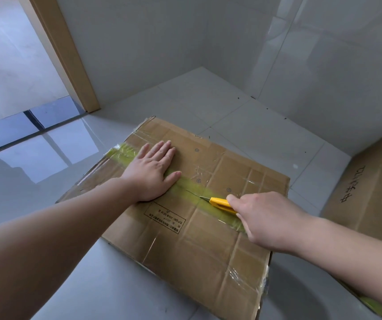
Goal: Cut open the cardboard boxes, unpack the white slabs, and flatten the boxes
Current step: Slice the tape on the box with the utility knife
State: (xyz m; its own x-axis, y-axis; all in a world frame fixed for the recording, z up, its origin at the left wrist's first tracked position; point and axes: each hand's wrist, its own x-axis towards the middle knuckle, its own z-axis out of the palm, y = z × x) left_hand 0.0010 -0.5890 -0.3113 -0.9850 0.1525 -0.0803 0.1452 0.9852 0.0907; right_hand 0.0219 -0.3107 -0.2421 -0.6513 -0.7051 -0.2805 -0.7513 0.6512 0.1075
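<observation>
i am at the first step, the cutting. the box (185,204) lies flat on the tiled floor (243,125) in front of me, with a yellow-green tape (185,188) that runs across the middle of its top, over the seam. my left hand (153,172) rests flat on the box with straight fingers and holds nothing; its palm covers part of the tape and presses the lid down. my right hand (268,218) grips the yellow knife (222,203), fingers curled round the handle, and the thin blade tip touches the tape between my two hands. a fine dark line goes from the tip toward my left hand; i think it is the seam or a cut, i cannot tell which.

the tape looks mostly whole, so the box is closed and no white slabs can be seen. a second box (370,188) stands at my right, near the wall, apart from this one.

the next move, as i judge, asks me to draw the blade along the seam, shallow, so it does not hurt the slabs below. the blade points to my left thumb, so that hand should stay off the line.
</observation>
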